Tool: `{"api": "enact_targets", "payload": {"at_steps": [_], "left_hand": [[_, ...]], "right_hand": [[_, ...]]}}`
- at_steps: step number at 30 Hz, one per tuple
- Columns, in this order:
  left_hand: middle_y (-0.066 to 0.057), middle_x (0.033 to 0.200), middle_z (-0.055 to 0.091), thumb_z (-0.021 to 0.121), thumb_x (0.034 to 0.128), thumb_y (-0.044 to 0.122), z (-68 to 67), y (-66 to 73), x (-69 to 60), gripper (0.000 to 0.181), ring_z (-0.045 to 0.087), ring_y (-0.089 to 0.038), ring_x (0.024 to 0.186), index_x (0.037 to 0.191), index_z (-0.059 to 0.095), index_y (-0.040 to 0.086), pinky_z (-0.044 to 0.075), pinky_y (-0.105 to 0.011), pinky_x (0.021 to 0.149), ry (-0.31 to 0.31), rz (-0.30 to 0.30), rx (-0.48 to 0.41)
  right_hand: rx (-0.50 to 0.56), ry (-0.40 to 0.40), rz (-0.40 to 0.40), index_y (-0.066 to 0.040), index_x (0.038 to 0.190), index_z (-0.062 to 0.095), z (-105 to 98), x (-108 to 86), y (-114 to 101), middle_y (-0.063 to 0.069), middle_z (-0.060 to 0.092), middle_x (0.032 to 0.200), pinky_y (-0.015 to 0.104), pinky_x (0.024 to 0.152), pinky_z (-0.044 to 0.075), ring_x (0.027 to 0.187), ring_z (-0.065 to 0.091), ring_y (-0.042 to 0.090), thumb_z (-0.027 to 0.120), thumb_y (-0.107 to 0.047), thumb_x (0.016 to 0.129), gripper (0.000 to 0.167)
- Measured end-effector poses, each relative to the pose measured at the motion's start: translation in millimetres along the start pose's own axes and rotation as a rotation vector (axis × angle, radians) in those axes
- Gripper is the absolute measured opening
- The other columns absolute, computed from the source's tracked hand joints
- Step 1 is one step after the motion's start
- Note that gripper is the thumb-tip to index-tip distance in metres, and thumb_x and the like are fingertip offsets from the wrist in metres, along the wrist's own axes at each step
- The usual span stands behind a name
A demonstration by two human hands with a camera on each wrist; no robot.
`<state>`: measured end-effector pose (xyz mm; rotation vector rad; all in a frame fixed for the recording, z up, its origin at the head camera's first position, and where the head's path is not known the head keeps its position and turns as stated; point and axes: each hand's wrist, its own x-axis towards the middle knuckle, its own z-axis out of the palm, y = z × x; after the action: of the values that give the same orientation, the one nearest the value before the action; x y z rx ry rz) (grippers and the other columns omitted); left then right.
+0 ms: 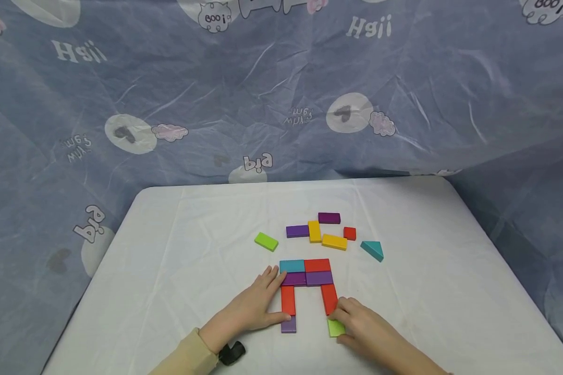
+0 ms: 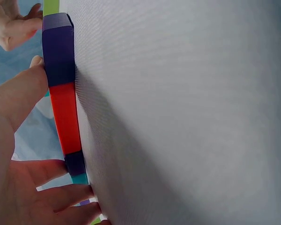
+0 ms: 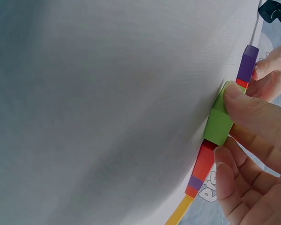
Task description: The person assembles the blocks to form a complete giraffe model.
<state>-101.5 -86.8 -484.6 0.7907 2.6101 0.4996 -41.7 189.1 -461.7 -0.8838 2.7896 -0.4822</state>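
Note:
Flat blocks form an arch-like figure on the white table. Its top row pairs a light blue block (image 1: 292, 266) with a red block (image 1: 317, 265); two purple blocks (image 1: 319, 278) lie below. My left hand (image 1: 253, 307) spreads along the left side, fingers straight, thumb touching the left leg, a red block (image 1: 288, 300) above a purple block (image 1: 288, 325). The right leg is a red block (image 1: 329, 299) with a lime green block (image 1: 335, 328) under it. My right hand (image 1: 363, 328) pinches this green block, thumb on its near end (image 3: 220, 117).
Behind the figure lie loose pieces: a green block (image 1: 266, 241), purple blocks (image 1: 329, 218), yellow blocks (image 1: 334, 242), a small red block (image 1: 350, 233) and a teal triangle (image 1: 372, 250). A blue printed sheet (image 1: 281, 94) hangs behind the table (image 1: 192, 234).

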Motion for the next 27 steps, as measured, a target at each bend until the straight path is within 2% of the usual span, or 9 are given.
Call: {"api": "enact_targets", "payload": {"at_steps": [8,17,27], "left_hand": [[-0.013,0.164,0.023,0.064,0.086,0.062,-1.1,0.3,1.1,0.095,0.02,-0.031,0.152,0.157,0.026,0.012,0.03,-0.048,0.119,0.006,-0.006,-0.005],[-0.015,0.162,0.025,0.065,0.0865,0.058,-0.8,0.4,-1.2,0.093,0.022,-0.034,0.151,0.156,0.027,0.009,0.031,-0.05,0.118,0.022,0.016,-0.014],[-0.014,0.163,0.024,0.065,0.0864,0.059,-2.8,1.2,-1.3,0.094,0.021,-0.033,0.151,0.157,0.026,0.01,0.031,-0.05,0.118,0.008,0.003,-0.018]], "right_hand": [[0.004,0.015,0.035,-0.016,0.105,0.068,0.9,1.6,2.3,-0.01,0.051,0.094,0.014,0.073,0.054,0.084,0.049,0.004,0.087,-0.023,0.073,0.037],[0.073,0.008,0.128,-0.017,0.104,0.063,3.6,3.5,2.6,-0.008,0.046,0.097,0.013,0.073,0.054,0.084,0.049,0.002,0.087,-0.032,0.073,0.042],[0.079,0.015,0.105,-0.016,0.102,0.064,4.3,4.8,3.7,-0.009,0.044,0.094,0.011,0.071,0.053,0.081,0.047,0.001,0.085,-0.031,0.075,0.037]]}}
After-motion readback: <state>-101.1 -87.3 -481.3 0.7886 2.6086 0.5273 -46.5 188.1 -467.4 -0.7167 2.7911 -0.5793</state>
